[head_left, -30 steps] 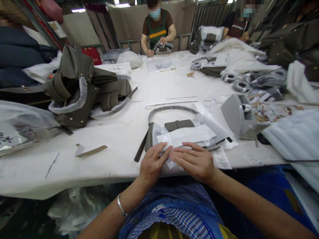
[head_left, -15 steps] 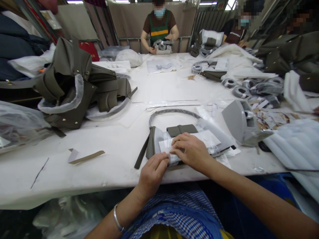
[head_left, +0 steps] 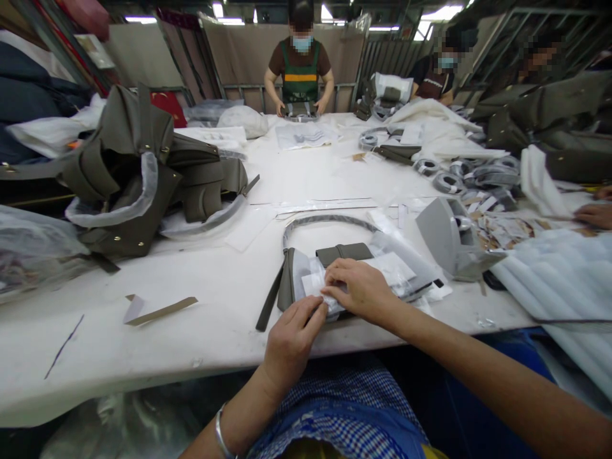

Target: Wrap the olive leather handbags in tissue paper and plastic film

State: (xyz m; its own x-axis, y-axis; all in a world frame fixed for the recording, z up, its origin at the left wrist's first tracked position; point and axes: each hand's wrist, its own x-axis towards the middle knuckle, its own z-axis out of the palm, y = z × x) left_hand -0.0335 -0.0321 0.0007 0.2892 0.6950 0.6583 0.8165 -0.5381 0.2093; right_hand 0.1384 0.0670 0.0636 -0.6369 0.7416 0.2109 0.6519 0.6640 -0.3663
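A small olive handbag [head_left: 343, 254] lies on the table near its front edge, with its wrapped handle [head_left: 329, 220] arched away from me. White and clear wrapping [head_left: 310, 287] covers most of its front, and an olive strap [head_left: 270, 298] hangs out at the left. My left hand [head_left: 295, 335] is closed at the lower edge of the wrapping, thumb and fingers pinching it. Just to the right, my right hand [head_left: 359, 290] rests over the bag with fingertips pinched on the same wrapping. My fingers partly hide the spot where they meet.
Olive bags [head_left: 138, 185] are piled at the left. Right of the handbag stands a grey tape dispenser [head_left: 437, 229]. Grey coils [head_left: 449, 182] and padded white sheets [head_left: 564, 274] lie farther right. A bent card strip [head_left: 160, 310] lies at left. Co-workers [head_left: 303, 73] are across the table.
My view has shifted slightly. Both hands stay at the wrapping, with my right fingers a little more bunched. The co-worker opposite now holds an olive item low with both hands.
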